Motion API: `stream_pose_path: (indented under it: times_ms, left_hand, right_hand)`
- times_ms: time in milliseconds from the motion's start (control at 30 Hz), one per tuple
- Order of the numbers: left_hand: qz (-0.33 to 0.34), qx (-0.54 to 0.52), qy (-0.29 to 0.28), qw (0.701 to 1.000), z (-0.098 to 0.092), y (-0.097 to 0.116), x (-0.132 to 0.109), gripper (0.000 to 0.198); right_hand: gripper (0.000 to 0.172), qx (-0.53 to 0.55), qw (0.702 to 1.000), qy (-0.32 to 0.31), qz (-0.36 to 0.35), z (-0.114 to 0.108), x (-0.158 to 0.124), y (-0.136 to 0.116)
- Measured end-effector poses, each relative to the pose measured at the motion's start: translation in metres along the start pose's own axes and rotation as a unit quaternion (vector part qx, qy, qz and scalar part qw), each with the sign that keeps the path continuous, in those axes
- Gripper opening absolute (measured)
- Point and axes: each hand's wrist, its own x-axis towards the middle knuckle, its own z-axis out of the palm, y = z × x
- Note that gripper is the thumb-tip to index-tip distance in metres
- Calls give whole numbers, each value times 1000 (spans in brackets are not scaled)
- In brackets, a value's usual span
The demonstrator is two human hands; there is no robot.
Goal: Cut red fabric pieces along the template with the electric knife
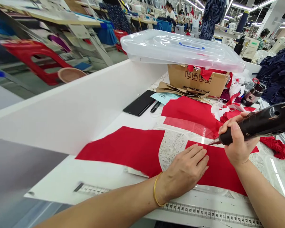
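My right hand (239, 147) is wrapped around a black handheld power tool (263, 122) with a pointed metal tip. That tip hovers at or just above the far edge of a red fabric piece (220, 167); whether it touches, I cannot tell. Flat on the left part of this piece lies my left hand (186, 169), fingers stretched out. To its left is a second red fabric piece (125, 147). Farther back, another red fabric piece (190, 110) lies partly under a clear plastic sheet (182, 125).
A cardboard box (197, 80) carries a clear plastic lid (180, 47). A black phone (140, 103), a pen (155, 107) and a blue paper (165, 97) lie beside a white partition (61, 110). A measuring tape (204, 212) runs along the front edge. Dark blue fabric (277, 72) is piled at right.
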Motion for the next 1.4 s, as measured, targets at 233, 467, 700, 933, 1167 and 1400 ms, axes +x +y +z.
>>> stream_pose_path:
  times_ms: [233,467,700,933,1167,1400]
  left_hand:
    - [-11,-15,-31,999,1,-2,-3,22]
    - [-7,-22,-21,1000,-2,-4,-2,21]
    - [0,-21,-17,1000,0,-4,-3,24]
    - [9,-28,-25,999,2,-7,-6,24]
    - [64,-49,-59,995,0,15,-7,25]
    - [126,-56,-130,982,11,35,17,37]
  right_hand:
    - [14,-12,1000,-2,-15,-8,-3,-2]
    - [24,-12,1000,23,-7,-22,3,-6]
    - [20,-26,999,36,-27,-45,5,-8]
    - [22,-33,998,38,-36,-52,9,-10]
    - [30,-62,995,77,-31,-75,16,-11]
    - [28,-52,995,82,-38,-76,14,-8]
